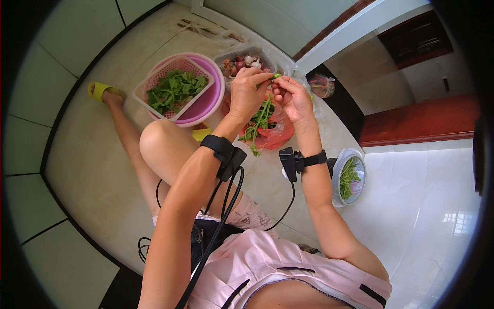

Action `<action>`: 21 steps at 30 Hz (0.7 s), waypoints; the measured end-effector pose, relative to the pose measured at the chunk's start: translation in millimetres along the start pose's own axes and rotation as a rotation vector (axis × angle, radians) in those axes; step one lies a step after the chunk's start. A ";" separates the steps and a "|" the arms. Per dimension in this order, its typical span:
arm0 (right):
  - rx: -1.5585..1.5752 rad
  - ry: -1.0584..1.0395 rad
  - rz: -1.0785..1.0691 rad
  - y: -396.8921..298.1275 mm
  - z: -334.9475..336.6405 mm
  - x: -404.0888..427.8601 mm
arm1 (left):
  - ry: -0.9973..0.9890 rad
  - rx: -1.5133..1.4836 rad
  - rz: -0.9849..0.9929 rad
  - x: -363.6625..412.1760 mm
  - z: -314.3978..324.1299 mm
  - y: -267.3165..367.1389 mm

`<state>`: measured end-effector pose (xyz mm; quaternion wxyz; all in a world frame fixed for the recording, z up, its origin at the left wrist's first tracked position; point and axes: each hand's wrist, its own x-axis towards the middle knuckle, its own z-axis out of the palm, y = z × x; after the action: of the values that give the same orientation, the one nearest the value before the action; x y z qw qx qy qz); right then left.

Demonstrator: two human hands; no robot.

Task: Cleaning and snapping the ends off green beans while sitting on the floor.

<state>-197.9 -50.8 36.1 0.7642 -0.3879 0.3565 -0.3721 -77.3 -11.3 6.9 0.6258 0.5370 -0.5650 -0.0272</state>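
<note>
My left hand (249, 92) and my right hand (294, 98) meet above the floor, pinching a short green vegetable stem (275, 76) between thumbs and fingertips. Most of that stem is hidden by the fingers. Below them sits a red plastic bag (283, 133) holding leafy green stems (262, 116), some hanging over its edge. To the left of my left hand, picked green leaves (175, 90) lie in a pink-and-white perforated basket (139, 94). This basket rests tilted in a round pink and purple basin (216, 96).
Behind my hands is a clear plastic tray (225, 56) of shallots and garlic (247, 61). A lined bin (337, 181) with green stems stands by my right forearm. A small tied plastic bag (322, 85) sits near the door frame (328, 42). Cables (224, 216) run from my wrist straps.
</note>
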 end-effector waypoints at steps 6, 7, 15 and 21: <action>-0.038 -0.010 -0.012 -1.6 -8.5 0.6 | -0.160 -0.493 -0.477 -1.6 2.7 1.5; -0.118 -0.027 -0.013 -2.6 -8.1 -1.0 | -0.183 -0.765 -0.724 -1.3 3.1 2.4; -0.386 0.077 -0.157 13.4 -15.8 -7.8 | -0.242 -1.164 -0.987 -1.8 9.1 -1.2; -0.795 0.080 -0.287 24.6 -16.7 -16.3 | -0.253 -1.066 -1.090 -2.1 13.5 -5.1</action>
<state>-212.3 -32.2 11.7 0.4810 -0.6836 0.4439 -0.3229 -85.1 -20.8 -1.1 0.6286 0.3581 -0.1984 -0.6613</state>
